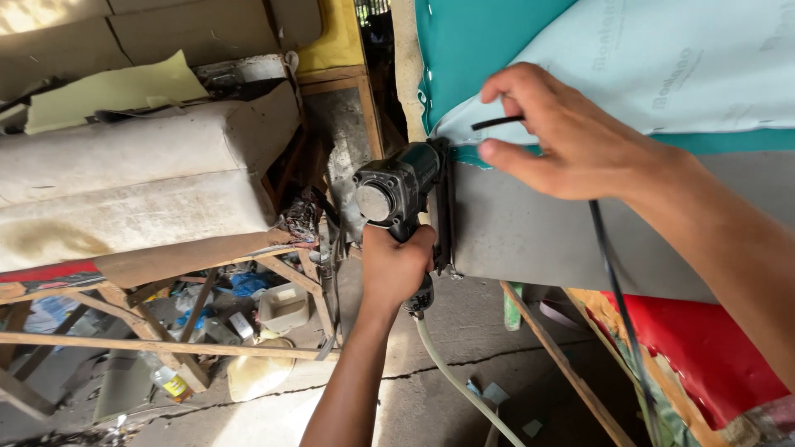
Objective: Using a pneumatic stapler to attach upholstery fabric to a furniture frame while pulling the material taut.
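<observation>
Two hands: both bare, both the person's own, seen from the head camera looking down.
Left hand (396, 263): clenched round the grip of a dark pneumatic staple gun (403, 192), fingers wrapped tight, forearm rising from the bottom edge of the picture.
Staple gun: held upright, its round grey end cap facing the camera, its black nose and magazine pressed against the edge of the grey panel (530, 236) just beneath the teal fabric.
Air hose (460, 385): pale, leaving the base of the gun's handle and curving down to the right over the concrete floor (431, 401).
Right hand (563, 136): pinching a thin black cord (497, 122) between thumb and fingers, the hand lying on the fabric just right of the gun's nose.
Black cord: a short end sticks out left of the fingers; the rest runs under the wrist and hangs down to the lower right.
Teal fabric (472, 41): stretched over the top of the panel, its pale printed backing (662, 66) turned outward; the folded edge sits between the gun and the right hand.
Old cushion (132, 190): worn, off-white and stained, resting on a rough wooden frame (166, 343) at the left, well apart from the hands.
Red sheet (704, 348): at the lower right, below the grey panel.
Under the frame: scraps, a plastic bottle (166, 381) and small litter, too cluttered to tell further.
</observation>
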